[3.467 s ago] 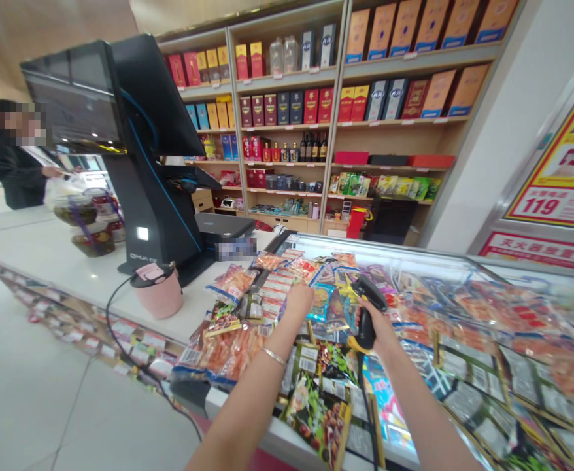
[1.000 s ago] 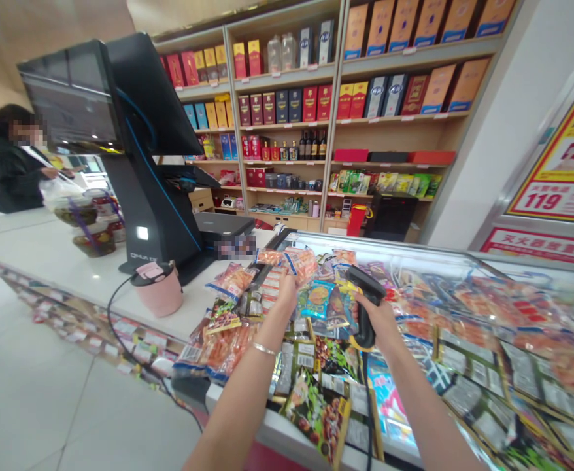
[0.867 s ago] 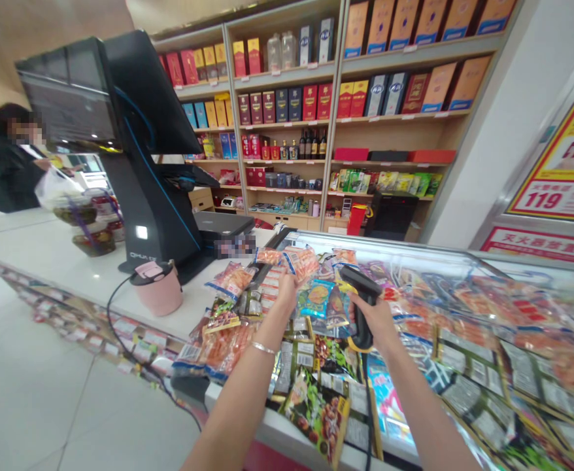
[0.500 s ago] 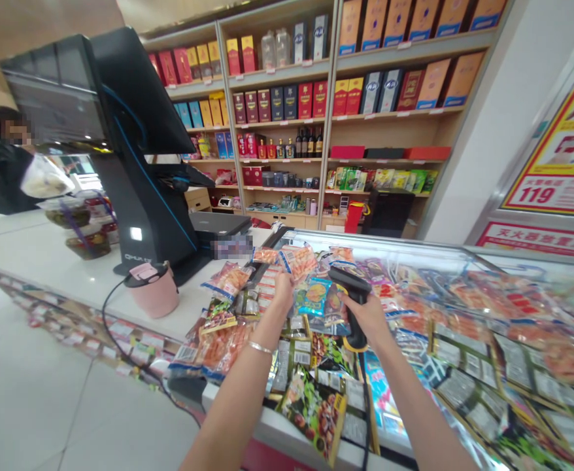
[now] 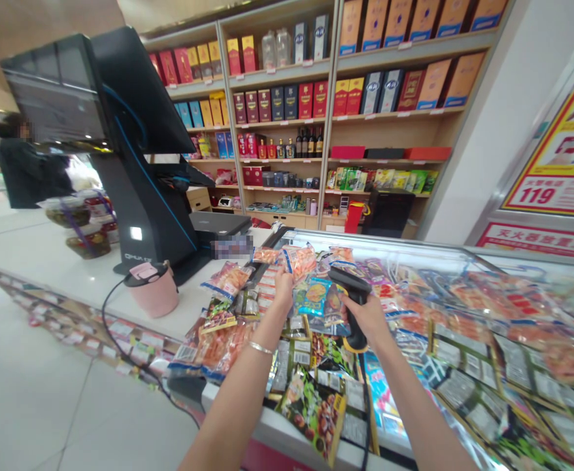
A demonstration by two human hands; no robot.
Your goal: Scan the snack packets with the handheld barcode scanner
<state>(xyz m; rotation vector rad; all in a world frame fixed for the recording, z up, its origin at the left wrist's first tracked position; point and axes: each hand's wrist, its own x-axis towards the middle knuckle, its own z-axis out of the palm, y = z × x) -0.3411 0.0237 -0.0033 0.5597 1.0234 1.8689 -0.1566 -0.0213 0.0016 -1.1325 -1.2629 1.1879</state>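
My right hand (image 5: 368, 317) is wrapped round the handle of a black barcode scanner (image 5: 350, 281), and its cable hangs down over the counter's edge. My left hand (image 5: 283, 288) pinches the lower edge of a clear snack packet with orange contents and a blue border (image 5: 299, 260). Between the hands lies a blue snack packet (image 5: 312, 296). Below them sit dark packets with a green food picture (image 5: 314, 409). More orange snack packets (image 5: 223, 343) lie left of my left forearm, which wears a silver bangle.
A black checkout terminal (image 5: 144, 196) stands on the white counter at left, with a pink cup (image 5: 150, 291) in front. Stacked plastic tubs (image 5: 85, 226) sit behind. Many packets cover the glass-edged case (image 5: 463, 294) at right. A person (image 5: 15, 160) stands far left.
My hands, the scanner and the packet have hardly moved. In the background, the person at far left has turned and shifted, and the white bag is now partly behind the terminal.
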